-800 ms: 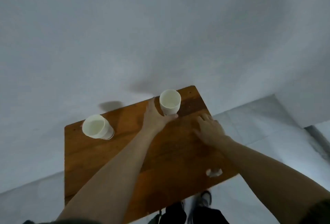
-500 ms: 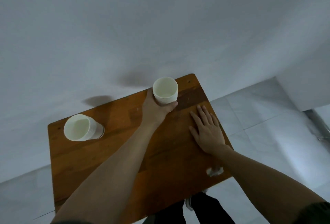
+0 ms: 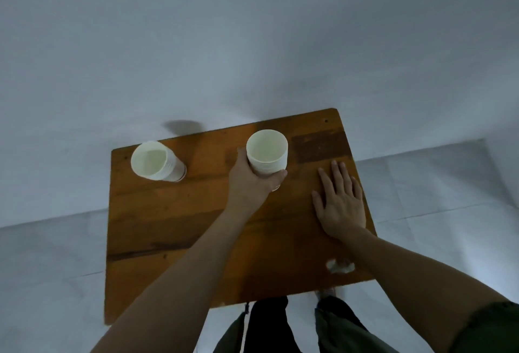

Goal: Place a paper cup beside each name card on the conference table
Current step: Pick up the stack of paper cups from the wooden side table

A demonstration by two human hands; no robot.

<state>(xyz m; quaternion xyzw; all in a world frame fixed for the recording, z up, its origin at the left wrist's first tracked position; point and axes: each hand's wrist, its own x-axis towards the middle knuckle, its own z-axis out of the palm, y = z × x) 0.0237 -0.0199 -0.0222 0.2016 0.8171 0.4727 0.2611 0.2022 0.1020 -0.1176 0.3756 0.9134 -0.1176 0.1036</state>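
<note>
Nearest the person, a small white scrap [image 3: 339, 266] lay at the front right edge of the wooden worktop [image 3: 179, 226]. Right hand [image 3: 341, 203] rested flat, palm down, fingers spread, grip open and empty, on the right side. Left hand [image 3: 250, 184] reached further in, its grip closed around a stack of paper cups [image 3: 267, 157], upright, near the far middle of the worktop. A second stack of cups [image 3: 157, 162] stood alone at the far left corner, well apart. No name card was visible in this view
</note>
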